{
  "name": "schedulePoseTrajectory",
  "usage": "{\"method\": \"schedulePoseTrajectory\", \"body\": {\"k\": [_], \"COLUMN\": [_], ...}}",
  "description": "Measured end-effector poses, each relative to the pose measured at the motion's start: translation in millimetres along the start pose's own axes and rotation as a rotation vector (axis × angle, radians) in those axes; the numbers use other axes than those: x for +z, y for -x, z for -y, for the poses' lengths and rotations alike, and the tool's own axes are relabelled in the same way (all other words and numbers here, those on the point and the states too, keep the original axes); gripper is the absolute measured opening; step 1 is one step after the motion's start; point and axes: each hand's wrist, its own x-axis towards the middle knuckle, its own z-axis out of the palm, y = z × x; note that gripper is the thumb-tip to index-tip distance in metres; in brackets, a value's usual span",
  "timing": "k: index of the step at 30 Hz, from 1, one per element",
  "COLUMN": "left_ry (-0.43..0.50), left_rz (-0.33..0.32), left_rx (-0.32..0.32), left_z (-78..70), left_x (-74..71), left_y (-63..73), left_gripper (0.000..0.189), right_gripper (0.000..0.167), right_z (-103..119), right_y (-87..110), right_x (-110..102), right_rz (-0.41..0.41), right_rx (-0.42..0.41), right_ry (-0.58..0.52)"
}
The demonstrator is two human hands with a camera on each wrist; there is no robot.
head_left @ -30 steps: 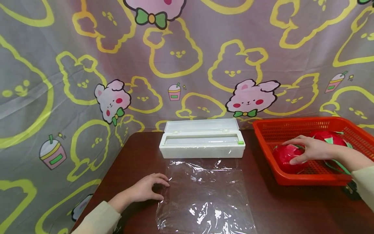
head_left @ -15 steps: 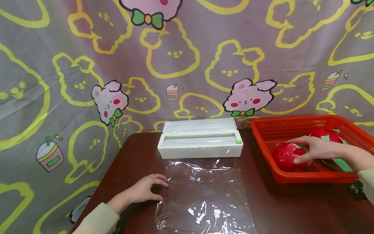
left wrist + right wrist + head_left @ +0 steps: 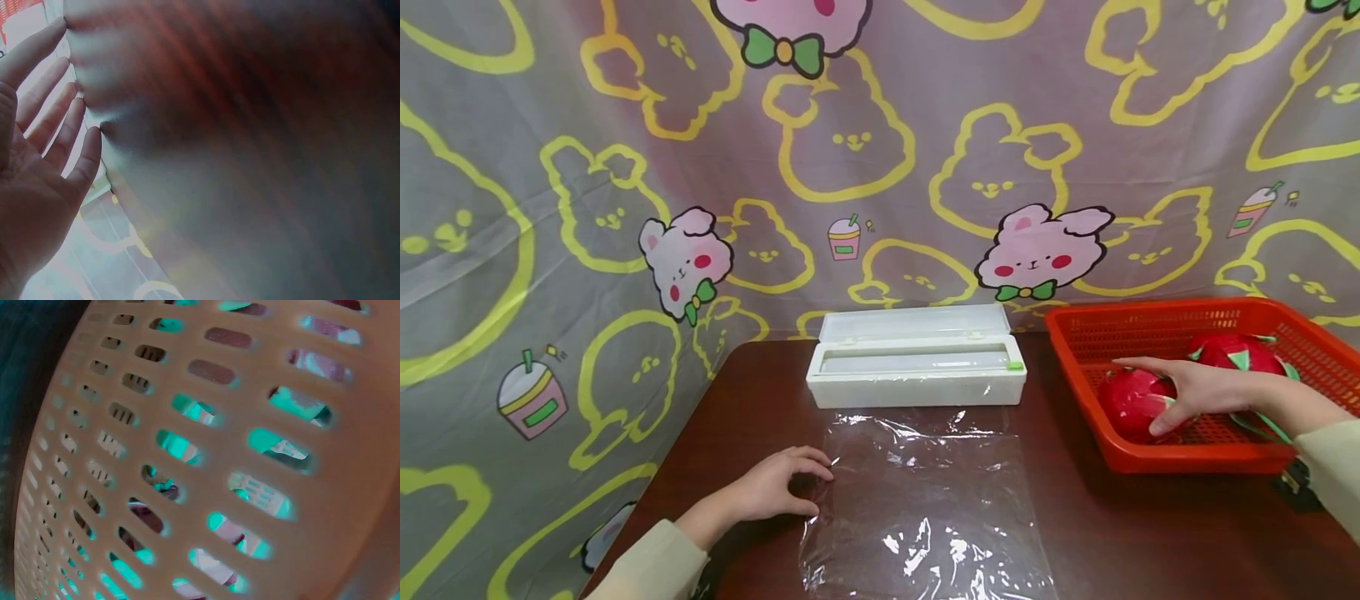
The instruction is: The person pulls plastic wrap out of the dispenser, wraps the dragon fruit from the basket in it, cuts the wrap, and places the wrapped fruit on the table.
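Nearest you, a sheet of clear plastic film (image 3: 925, 500) lies flat but wrinkled on the dark brown table (image 3: 745, 417), in front of the white box, running from close by the box's front wall towards you and out of the head view. Your left hand (image 3: 771, 487) rests on the table in front of the box and a little to its left, at the film's left edge; its fingers are wide and loosely bent, the thumb well apart from them, and you hold nothing in it. Your left sleeve (image 3: 651, 558) is pale. To the right of the box and a bit nearer you sits the red basket (image 3: 1195, 460), its slotted wall filling the right wrist view. Your right hand (image 3: 1213, 387) reaches into it over the nearer red fruit (image 3: 1129, 407), thumb and forefinger spread wide at its top and side; the other fingers are hidden, and you cannot tell how firmly they touch. A second red fruit (image 3: 1232, 352), with green leaf tips, lies farther back in the same basket. The box (image 3: 917, 392) itself stands upright on the table, its lid (image 3: 917, 323) tipped up at the back, a pale roll (image 3: 917, 362) inside and a green tab (image 3: 1015, 367) at its right end. Behind the box hangs a grey-pink curtain (image 3: 865, 192) printed with yellow outlines and white rabbits.
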Motion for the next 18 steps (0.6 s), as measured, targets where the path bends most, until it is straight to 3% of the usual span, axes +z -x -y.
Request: {"method": "schedulePoseTrajectory", "body": {"k": [7, 14, 18], "left_ry": [0.001, -0.005, 0.006], "left_rz": [-0.007, -0.002, 0.003], "left_rx": [-0.008, -0.010, -0.019], "left_z": [-0.9, -0.1, -0.5], "left_x": [0.5, 0.9, 0.4], "left_y": [-0.1, -0.8, -0.2], "left_gripper": [0.037, 0.037, 0.037], "right_gripper": [0.099, 0.093, 0.093], "right_z": [-2.7, -4.1, -4.0], "right_y": [-1.2, -0.6, -1.4], "right_x": [-0.5, 2.2, 4.5], "right_rz": [0.002, -0.117, -0.133], "right_rx": [0.033, 0.070, 0.107], "right_ry": [-0.019, 0.146, 0.181]}}
